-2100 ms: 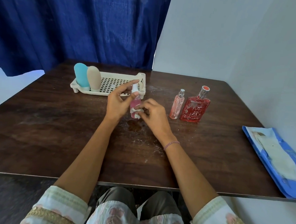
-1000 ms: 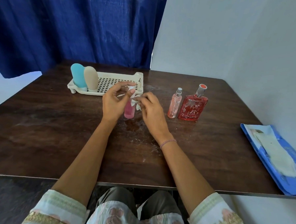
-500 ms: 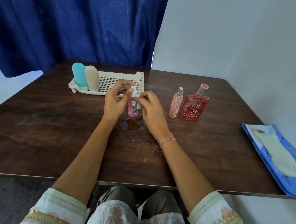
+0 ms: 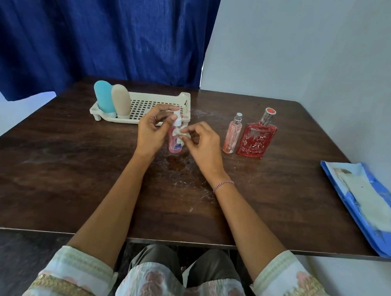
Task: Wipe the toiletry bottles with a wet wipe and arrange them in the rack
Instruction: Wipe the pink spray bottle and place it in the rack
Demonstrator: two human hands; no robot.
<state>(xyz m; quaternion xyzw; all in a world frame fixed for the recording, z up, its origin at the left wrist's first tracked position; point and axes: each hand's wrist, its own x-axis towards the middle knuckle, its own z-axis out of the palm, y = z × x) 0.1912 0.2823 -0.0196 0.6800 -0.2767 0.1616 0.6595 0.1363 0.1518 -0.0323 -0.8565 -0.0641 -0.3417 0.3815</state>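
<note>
Fingers (image 4: 163, 111) of left hand (image 4: 148, 134) curl round the cap of the pink pump bottle (image 4: 174, 145), right hand (image 4: 203, 146) pinches the wet wipe (image 4: 179, 133) against its neck, bottle upright just in front of the rack (image 4: 188, 102); risk: wet plastic slips, bottle tips over.

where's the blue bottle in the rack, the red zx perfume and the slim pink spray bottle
blue bottle (image 4: 103, 96), head view, middle of its body
red ZX perfume bottle (image 4: 256, 138), head view, middle of its front face
slim pink spray bottle (image 4: 232, 136), head view, middle of its body
</note>
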